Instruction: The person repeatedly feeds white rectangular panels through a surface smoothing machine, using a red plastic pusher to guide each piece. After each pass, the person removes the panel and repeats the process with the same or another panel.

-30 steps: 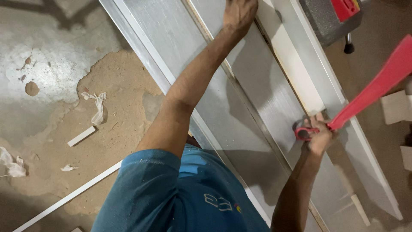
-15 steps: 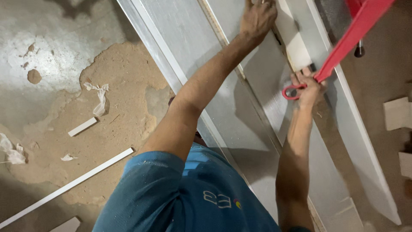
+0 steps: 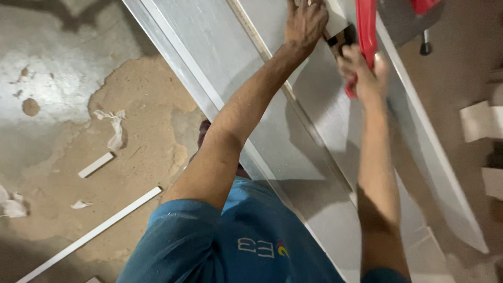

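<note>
Your left hand [image 3: 306, 23] presses flat and open on the pale strip [image 3: 335, 21] atop the grey panel [image 3: 220, 57], your right hand [image 3: 364, 71] closed around the red saw handle [image 3: 365, 31]; cut apparently unfinished.

The left hand [image 3: 305, 23] presses flat on a long grey-white panel [image 3: 220, 57] that runs diagonally across the floor [image 3: 57, 78], beside a pale wooden strip [image 3: 262, 50]. The right hand [image 3: 364, 73] grips the handle of a red tool [image 3: 365, 26] just beside it. A thin white slat [image 3: 91, 233], an offcut [image 3: 96, 165] and crumpled scraps [image 3: 116, 128] lie on the floor left of the panel.
</note>
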